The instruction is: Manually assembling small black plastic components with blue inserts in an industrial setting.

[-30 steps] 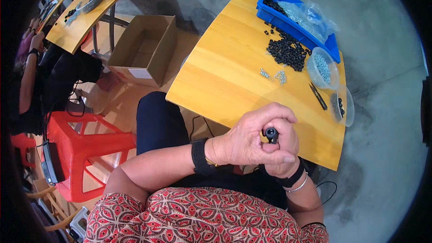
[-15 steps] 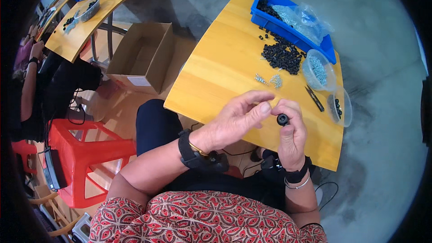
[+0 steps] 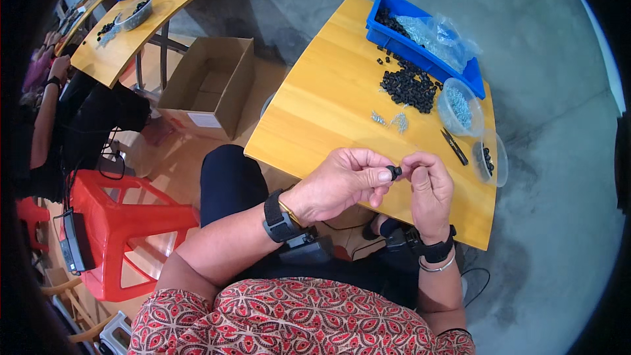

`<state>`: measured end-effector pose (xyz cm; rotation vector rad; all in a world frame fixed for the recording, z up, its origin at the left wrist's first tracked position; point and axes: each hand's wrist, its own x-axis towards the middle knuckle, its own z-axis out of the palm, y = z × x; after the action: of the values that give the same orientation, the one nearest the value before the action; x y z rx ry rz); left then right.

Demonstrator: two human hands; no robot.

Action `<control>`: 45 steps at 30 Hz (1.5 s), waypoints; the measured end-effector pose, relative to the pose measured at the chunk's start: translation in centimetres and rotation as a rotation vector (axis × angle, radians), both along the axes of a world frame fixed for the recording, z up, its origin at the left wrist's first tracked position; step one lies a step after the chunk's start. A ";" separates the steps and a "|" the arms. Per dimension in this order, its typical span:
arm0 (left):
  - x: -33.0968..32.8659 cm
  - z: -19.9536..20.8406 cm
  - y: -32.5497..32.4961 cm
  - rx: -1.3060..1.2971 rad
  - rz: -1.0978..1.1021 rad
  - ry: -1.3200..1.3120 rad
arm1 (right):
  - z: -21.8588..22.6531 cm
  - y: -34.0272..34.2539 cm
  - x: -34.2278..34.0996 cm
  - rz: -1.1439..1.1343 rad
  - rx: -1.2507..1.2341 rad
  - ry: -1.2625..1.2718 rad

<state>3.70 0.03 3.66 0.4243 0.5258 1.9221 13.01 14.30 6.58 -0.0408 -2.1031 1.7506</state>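
Note:
Between the thumb and fingers of my left hand [image 3: 338, 184] is a small round black plastic part [image 3: 394, 172], held above the near edge of the yellow table [image 3: 315, 105]. My right hand [image 3: 431, 194] is close beside it, fingers curled in towards the thumb and fingertips at the part's right side. Whether anything small is pinched in the right fingers is hidden. Beyond the hands lie a little heap of silvery metal pieces [image 3: 399, 122] and a larger pile of black parts [image 3: 409, 87]. Black-handled snips [image 3: 455, 147] rest to the right.
A blue tray [image 3: 420, 48] with black parts and a clear bag stands at the back right. Beside it are a bowl of silvery pieces [image 3: 460, 108] and a smaller clear bowl [image 3: 501, 161]. Left are a cardboard box [image 3: 227, 92], a red stool [image 3: 108, 223] and another person's arm [image 3: 43, 118].
The black part has passed from my right hand into my left fingers, which have closed on it. My right hand now has its fingertips beside the part. The view has shifted slightly.

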 end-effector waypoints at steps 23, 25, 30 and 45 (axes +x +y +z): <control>0.6 -0.1 -0.1 -0.112 0.026 0.131 | 0.9 -0.5 0.6 0.064 0.289 0.006; 0.6 -0.8 -0.2 -0.066 -0.045 0.062 | 0.6 -0.9 0.7 0.053 0.267 -0.008; 1.0 -1.4 0.4 -0.186 -0.098 0.035 | 0.4 -1.3 2.1 0.014 0.461 -0.069; -2.8 -2.8 -0.2 -0.112 0.083 -0.095 | 3.1 16.8 1.8 -0.564 0.966 -0.236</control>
<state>0.92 -0.19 0.89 0.2414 0.5932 1.9707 14.84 31.14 9.66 -0.5177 -2.5425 0.3460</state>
